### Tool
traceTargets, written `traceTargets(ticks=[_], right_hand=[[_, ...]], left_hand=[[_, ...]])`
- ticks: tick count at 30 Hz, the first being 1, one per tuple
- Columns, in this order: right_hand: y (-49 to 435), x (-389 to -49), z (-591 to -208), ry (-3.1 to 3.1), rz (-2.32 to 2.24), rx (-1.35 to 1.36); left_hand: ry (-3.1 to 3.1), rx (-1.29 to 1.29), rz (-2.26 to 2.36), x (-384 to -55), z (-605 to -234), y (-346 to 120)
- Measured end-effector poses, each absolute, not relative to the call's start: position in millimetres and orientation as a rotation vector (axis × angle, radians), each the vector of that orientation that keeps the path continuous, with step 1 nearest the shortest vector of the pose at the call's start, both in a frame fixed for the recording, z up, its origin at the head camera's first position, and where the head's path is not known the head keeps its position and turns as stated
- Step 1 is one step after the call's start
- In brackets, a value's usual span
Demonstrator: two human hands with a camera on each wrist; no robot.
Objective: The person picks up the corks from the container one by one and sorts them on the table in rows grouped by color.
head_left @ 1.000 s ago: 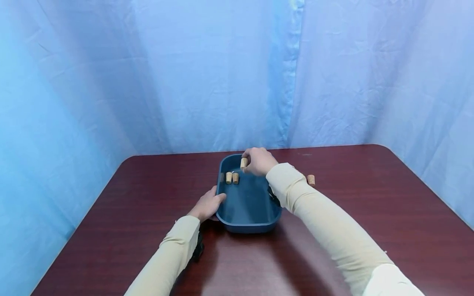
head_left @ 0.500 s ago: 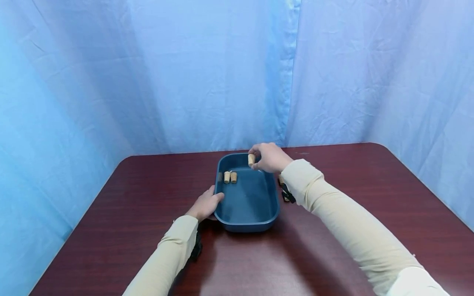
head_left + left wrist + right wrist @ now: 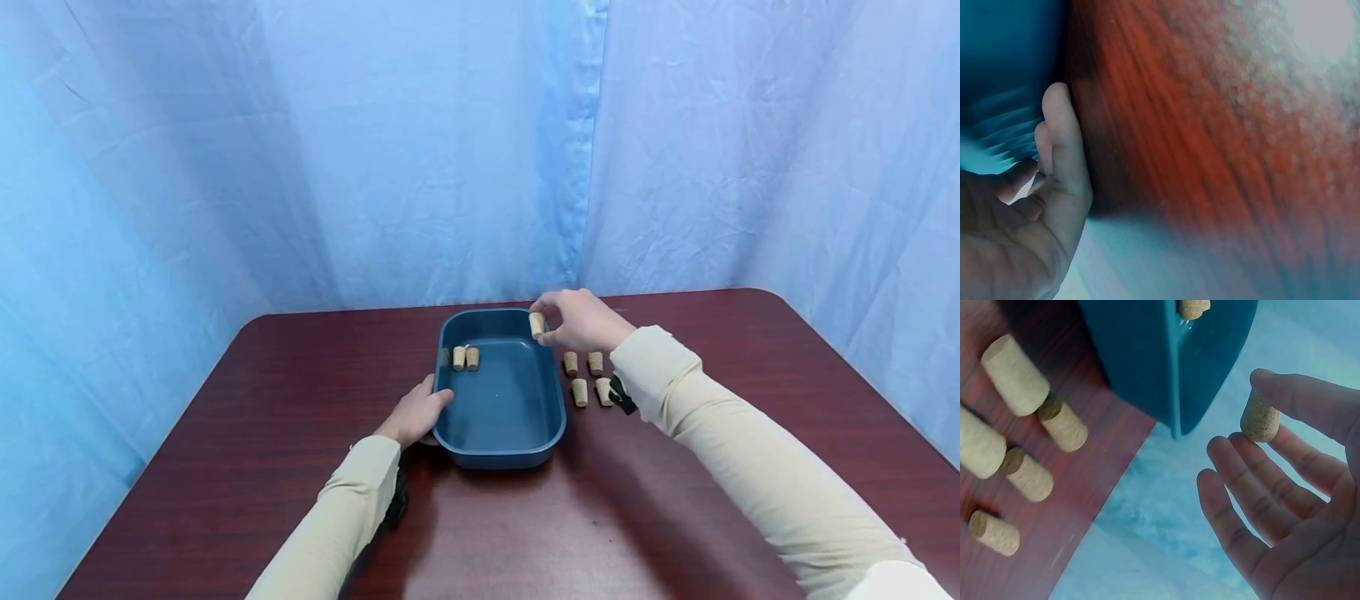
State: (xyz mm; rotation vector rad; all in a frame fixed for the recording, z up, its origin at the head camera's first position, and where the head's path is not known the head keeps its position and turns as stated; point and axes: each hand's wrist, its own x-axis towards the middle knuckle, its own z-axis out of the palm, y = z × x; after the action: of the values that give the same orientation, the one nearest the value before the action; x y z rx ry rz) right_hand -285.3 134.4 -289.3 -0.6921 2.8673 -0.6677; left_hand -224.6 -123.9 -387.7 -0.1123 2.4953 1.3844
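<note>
A dark blue plastic bin (image 3: 498,459) stands on the table. My left hand (image 3: 416,412) grips its left wall, thumb over the rim. In the left wrist view, fingers (image 3: 1067,144) of that hand lie along the bin's outside. Between thumb and fingertips, my right hand (image 3: 585,321) pinches a cork stopper (image 3: 1261,420) at the bin's far right corner, raised above the table. Two corks (image 3: 466,358) lie side by side inside the bin near its left wall. Several more corks (image 3: 580,392) sit on the table just right of the bin, below my right wrist.
The reddish-brown wooden table (image 3: 300,467) has rounded far corners. Pale blue curtains (image 3: 420,150) hang behind its far edge and along both sides. Dark straps (image 3: 622,395) show at the wrists.
My right hand has moved right with the cork, from over the bin to its right rim. The corks on the table, largely hidden before, now show. My left hand stays at the bin.
</note>
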Motion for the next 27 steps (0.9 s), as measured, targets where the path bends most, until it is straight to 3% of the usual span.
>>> traceTargets(ticks=[27], right_hand=[[222,-277,-313,2.865,-0.713,-0.623]], left_hand=[[2.504,-0.124,1.391,-223,-389,-121]])
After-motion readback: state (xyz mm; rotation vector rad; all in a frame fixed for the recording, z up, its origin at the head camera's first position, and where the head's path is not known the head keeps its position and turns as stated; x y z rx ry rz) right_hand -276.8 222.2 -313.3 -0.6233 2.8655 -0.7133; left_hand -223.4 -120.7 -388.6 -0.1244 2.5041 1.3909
